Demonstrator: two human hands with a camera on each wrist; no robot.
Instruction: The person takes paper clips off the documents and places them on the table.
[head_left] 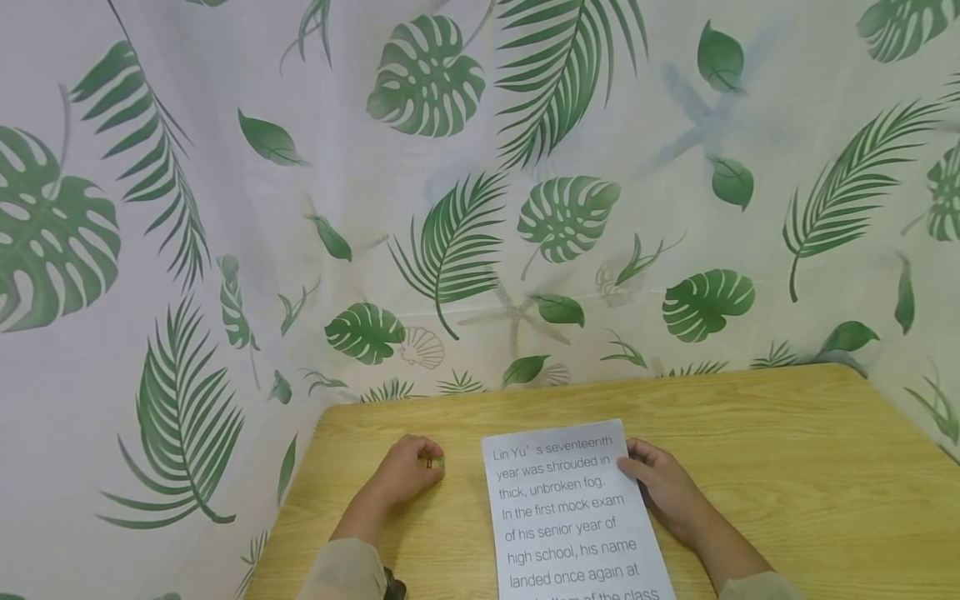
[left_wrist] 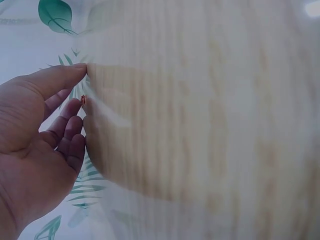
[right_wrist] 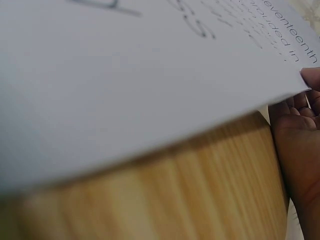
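Note:
At the left of the wooden table point(head_left: 750, 450), my left hand point(head_left: 401, 473) has its thumb and fingers bent around a small green and copper-coloured thing point(head_left: 431, 462). In the left wrist view a copper-coloured bit point(left_wrist: 83, 101) shows at a fingertip of that hand point(left_wrist: 37, 140); its kind is too small to tell. My right hand point(head_left: 667, 492) pinches the right edge of a sheet of printed paper point(head_left: 562, 508), thumb on top and fingers beneath. From the right wrist view, the paper point(right_wrist: 125, 90) stands raised off the tabletop along that edge.
Behind the table and to its left hangs a pale curtain point(head_left: 300, 208) printed with green leaves. A dark object point(head_left: 394, 585), only partly in view, sits by the left sleeve point(head_left: 345, 571). The table's left edge runs just beyond my left hand.

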